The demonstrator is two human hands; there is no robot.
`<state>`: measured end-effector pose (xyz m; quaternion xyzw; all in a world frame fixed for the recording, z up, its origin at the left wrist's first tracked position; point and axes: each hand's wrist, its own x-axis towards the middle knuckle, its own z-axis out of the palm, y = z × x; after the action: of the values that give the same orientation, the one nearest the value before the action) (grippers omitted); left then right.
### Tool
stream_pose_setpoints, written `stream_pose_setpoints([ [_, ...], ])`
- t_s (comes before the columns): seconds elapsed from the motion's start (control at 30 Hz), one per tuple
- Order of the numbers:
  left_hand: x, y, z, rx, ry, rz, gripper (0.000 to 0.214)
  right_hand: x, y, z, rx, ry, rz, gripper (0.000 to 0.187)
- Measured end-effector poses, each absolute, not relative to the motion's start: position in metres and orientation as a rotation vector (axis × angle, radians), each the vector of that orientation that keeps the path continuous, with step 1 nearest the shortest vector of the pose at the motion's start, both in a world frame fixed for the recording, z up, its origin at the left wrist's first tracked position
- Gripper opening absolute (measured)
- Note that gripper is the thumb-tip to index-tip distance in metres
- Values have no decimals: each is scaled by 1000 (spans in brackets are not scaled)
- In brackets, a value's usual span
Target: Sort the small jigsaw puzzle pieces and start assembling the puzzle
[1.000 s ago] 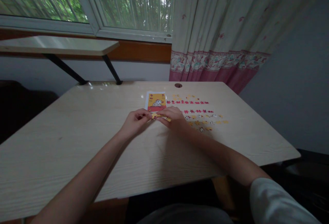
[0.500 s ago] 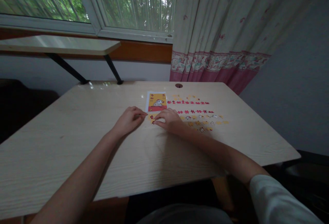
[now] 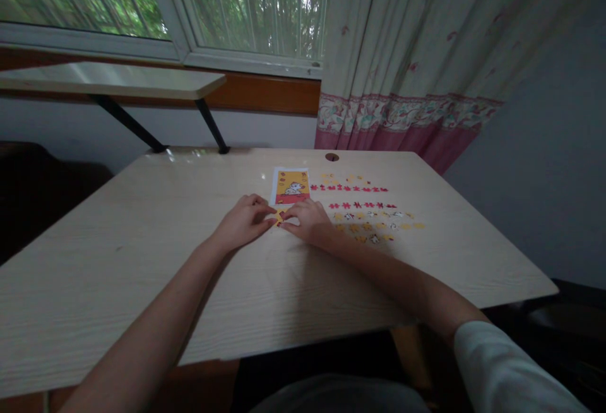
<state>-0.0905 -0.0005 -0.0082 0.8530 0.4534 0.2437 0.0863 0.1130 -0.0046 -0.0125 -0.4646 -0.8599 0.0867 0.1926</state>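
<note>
Small yellow jigsaw puzzle pieces [image 3: 281,214] with red marks lie joined on the desk between my hands. My left hand [image 3: 243,221] has its thumb and forefinger bent at their left edge, closed on a puzzle piece. From the other side my right hand [image 3: 310,220] pinches a puzzle piece at the lower part of this cluster; its fingers partly hide the pieces. Just beyond the hands lies a picture card [image 3: 292,187] showing a white animal on yellow and red, with the same colours as the pieces.
Right of my hands lie rows of loose pieces: red ones [image 3: 362,206], another red row [image 3: 350,189] farther back, and yellow and white ones [image 3: 374,227]. A raised shelf [image 3: 142,81] stands at the back left. The desk [image 3: 156,261] has a cable hole [image 3: 332,157].
My left hand's thumb and forefinger have parted somewhat and come against the pieces. My right fingertips have shifted slightly left, bringing the two hands closer. The view has moved slightly.
</note>
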Motion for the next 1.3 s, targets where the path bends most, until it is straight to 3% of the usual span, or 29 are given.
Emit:
stream_pose_setpoints([
  [0.63, -89, 0, -11, 2602, 1348, 667, 30, 114, -11, -12, -1145, -2524, 38, 25],
  [1.0, -88, -1, -6, 2628, 1274, 747, 25, 133, -3, 6, -1175, -2499, 377, 26],
  [1.3, -84, -6, -5, 2667, 1304, 656, 27, 176, 11, 18, -1390, -2485, 195, 23],
])
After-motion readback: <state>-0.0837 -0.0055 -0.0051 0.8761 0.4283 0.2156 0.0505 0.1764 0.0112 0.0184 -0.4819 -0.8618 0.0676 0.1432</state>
